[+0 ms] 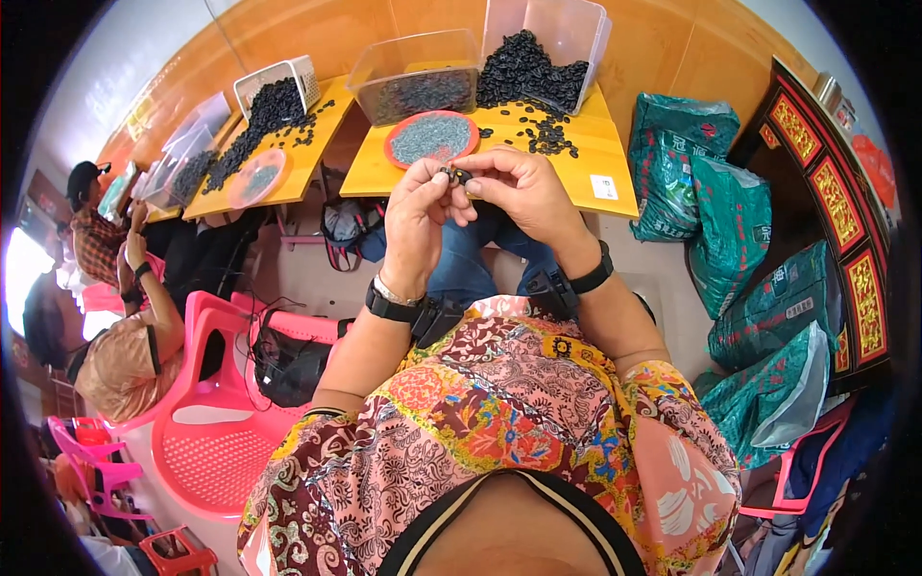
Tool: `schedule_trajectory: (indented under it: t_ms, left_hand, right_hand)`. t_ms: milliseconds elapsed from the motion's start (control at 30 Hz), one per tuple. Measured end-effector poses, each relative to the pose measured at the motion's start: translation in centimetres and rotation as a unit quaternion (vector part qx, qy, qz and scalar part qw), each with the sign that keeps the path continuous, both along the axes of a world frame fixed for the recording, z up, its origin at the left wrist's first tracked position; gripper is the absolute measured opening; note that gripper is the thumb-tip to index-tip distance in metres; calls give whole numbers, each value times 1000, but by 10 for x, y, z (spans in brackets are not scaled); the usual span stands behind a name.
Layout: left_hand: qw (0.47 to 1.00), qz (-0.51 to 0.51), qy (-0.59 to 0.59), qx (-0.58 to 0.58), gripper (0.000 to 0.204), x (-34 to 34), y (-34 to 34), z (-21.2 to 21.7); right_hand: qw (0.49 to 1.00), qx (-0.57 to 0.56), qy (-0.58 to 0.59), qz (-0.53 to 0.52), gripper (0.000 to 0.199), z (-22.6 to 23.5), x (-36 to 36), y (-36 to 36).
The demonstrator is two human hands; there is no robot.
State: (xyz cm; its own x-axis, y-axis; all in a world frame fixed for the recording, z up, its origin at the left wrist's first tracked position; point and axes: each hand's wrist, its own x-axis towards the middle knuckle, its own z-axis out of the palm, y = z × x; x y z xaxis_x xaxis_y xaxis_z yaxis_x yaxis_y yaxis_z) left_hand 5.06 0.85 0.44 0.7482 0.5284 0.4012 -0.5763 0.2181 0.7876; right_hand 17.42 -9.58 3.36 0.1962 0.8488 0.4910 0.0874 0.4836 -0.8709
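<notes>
My left hand [419, 213] and my right hand [526, 195] meet over the near edge of the yellow table. Both are closed, fingertips pinching a small black part [461, 177] between them; its exact kind is too small to make out. Just beyond my fingers sits a round red tray [388, 152] filled with small grey metal pieces that look like screws. Behind it stands a clear plastic bin [413, 58] with dark parts inside. To its right, a tipped white bin [594, 58] spills a heap of black rounded parts [523, 69] onto the table.
A white paper label [604, 186] lies at the table's right corner. Green woven sacks [732, 226] line the floor on the right. At left are a pink plastic chair [216, 456], a second yellow table [293, 178] with black parts, and co-workers [130, 370].
</notes>
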Motion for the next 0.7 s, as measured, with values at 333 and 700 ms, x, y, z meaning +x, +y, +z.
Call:
schedule_trajectory:
  t_ms: [333,700]
  left_hand:
    - [997,-60,-43,-39,15,0,4,-2]
    - [996,-71,-42,-35,16,2,2,-1]
  right_hand:
    - [999,7,14,41,25,-1,3,1]
    - [999,18,25,18,12,0,2,-2]
